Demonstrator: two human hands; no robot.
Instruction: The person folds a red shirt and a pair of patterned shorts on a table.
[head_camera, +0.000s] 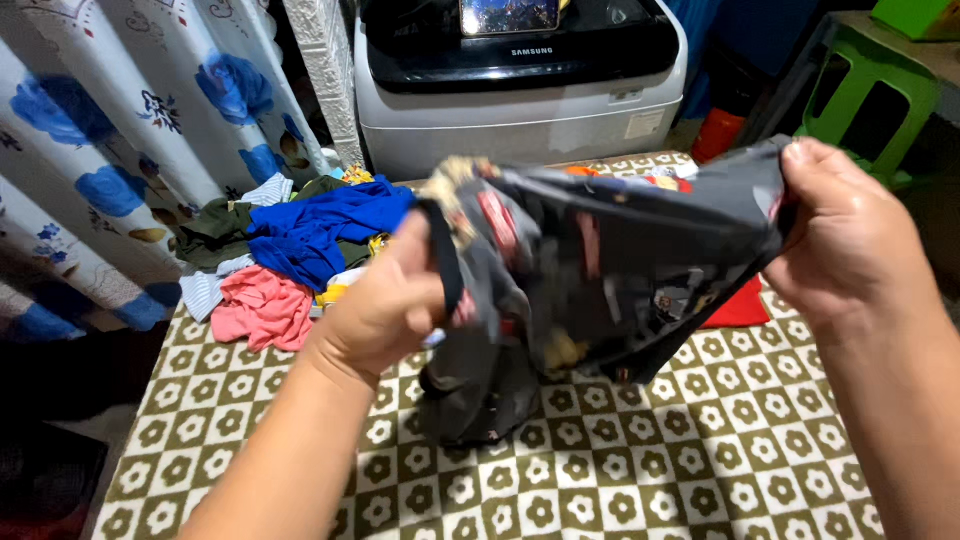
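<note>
I hold a dark grey printed garment (600, 270) stretched between both hands above a checked olive-and-cream mat (640, 470). My left hand (385, 305) grips its left edge near a black band. My right hand (845, 240) pinches its upper right corner. The lower part of the garment hangs down and touches the mat, blurred by motion.
A pile of clothes lies at the back left: a blue piece (320, 230), a pink piece (262, 308), olive and striped ones. A red cloth (742, 305) peeks out behind the garment. A white washing machine (520, 100) stands behind, a floral curtain (110, 150) at left, a green stool (870, 85) at right.
</note>
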